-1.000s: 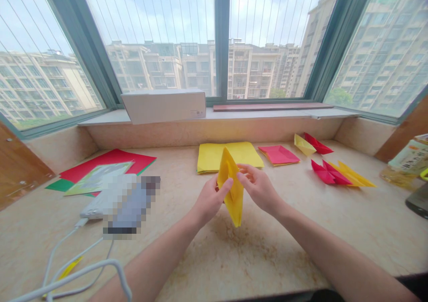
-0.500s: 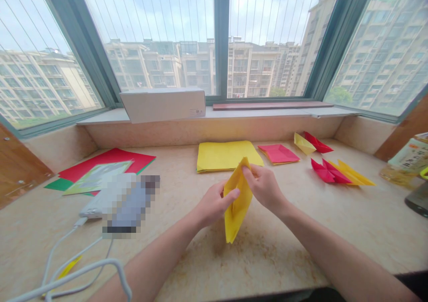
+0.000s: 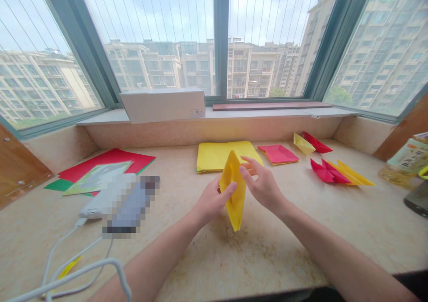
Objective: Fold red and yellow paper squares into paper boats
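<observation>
A yellow folded paper [image 3: 234, 204], pointed at top and bottom, stands upright above the counter with a slit between its layers. My left hand [image 3: 214, 198] grips its left side, thumb across the front and the other fingers partly hidden behind. By the paper's upper right edge is my right hand [image 3: 260, 181], its fingers apart and curved. That thumb tip is at the edge; whether it touches I cannot tell. Behind the hands lies a stack of yellow paper [image 3: 214, 155].
Right of the stack are a red folded sheet [image 3: 279, 154], a pale yellow paper boat [image 3: 303, 144] and red and yellow folded pieces [image 3: 354, 175]. A phone [image 3: 130, 208], white cables [image 3: 110, 262] and coloured sheets [image 3: 113, 159] lie left. A bottle [image 3: 406, 161] stands far right.
My right hand has loosened its pinch on the paper's top corner, and its fingers have spread. The paper, in my left hand, has turned more upright, its lower tip shifting right and up.
</observation>
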Demonstrator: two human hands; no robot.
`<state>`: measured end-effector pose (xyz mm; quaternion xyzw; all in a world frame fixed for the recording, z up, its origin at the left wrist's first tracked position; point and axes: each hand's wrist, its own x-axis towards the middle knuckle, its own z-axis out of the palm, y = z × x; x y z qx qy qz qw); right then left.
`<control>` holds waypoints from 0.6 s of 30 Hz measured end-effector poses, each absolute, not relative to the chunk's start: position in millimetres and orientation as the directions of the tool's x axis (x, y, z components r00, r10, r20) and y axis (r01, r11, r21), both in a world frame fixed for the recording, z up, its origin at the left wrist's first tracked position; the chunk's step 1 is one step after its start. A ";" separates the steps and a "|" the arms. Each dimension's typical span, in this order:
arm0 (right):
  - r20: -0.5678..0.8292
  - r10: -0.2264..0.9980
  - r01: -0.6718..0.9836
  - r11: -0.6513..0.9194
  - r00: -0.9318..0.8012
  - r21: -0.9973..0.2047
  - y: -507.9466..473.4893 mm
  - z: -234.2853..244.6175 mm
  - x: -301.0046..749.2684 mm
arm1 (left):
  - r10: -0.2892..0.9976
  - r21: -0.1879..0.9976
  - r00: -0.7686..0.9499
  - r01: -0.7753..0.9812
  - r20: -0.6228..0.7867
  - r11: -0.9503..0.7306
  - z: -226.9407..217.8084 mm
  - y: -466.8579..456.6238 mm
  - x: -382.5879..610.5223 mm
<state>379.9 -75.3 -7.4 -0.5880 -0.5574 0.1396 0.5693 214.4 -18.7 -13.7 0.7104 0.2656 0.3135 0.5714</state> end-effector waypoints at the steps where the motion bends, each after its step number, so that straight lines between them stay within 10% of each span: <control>1: 0.491 0.806 0.511 0.285 0.329 -0.811 -76.0 -7.0 378.3 | 0.766 0.978 0.625 0.019 0.150 -0.206 -13.2 -17.7 214.5; 18: 0.360 0.916 0.422 0.260 0.176 -0.869 -73.5 -17.5 368.9 | 0.715 0.994 0.690 -0.077 0.110 -0.079 -10.3 -19.2 213.4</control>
